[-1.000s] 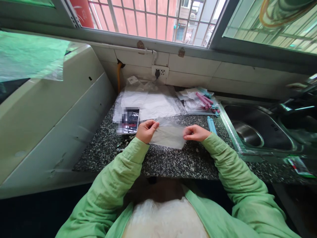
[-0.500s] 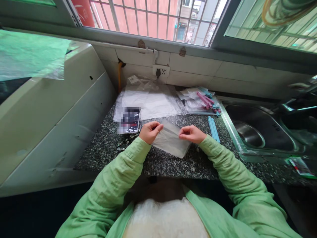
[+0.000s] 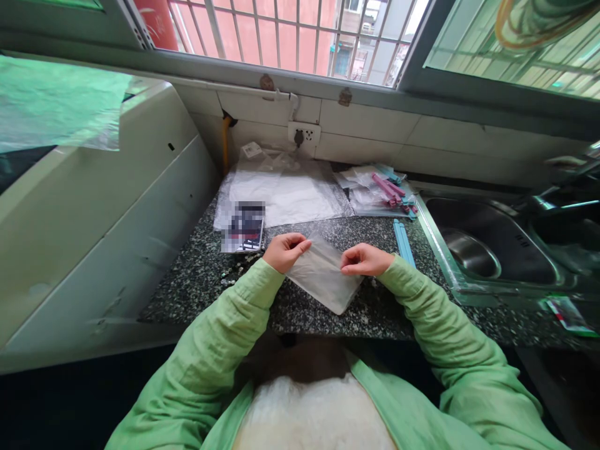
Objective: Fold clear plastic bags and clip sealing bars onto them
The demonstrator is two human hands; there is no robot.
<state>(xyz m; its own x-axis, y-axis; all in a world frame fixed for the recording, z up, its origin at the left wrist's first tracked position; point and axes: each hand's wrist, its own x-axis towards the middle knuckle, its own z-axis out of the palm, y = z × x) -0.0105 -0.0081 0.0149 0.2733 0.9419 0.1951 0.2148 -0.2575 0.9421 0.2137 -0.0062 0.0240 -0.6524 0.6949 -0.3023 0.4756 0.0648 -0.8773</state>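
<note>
A clear plastic bag (image 3: 323, 275) is stretched between my two hands, low over the speckled counter. My left hand (image 3: 285, 251) pinches its upper left edge between thumb and fingers. At the bag's right side, my right hand (image 3: 366, 259) has thumb and fingertips closed on the plastic. One corner of the bag points down toward the counter's front edge. Just beyond my right hand lie blue strips (image 3: 404, 242), which look like bag sealing sticks. A partly blurred flat packet or box (image 3: 249, 232) rests beyond my left hand.
Large plastic bags (image 3: 285, 190) lie flat along the wall. Beside them is a pile of small bags with pink sticks (image 3: 387, 189) and blue ones. A metal sink (image 3: 434, 250) borders the counter's right, and a pale appliance panel (image 3: 122, 231) stands at left.
The bag's lower corner has swung a little down toward me. My right hand has dropped slightly, while my left hand stays nearly in place with its pinch.
</note>
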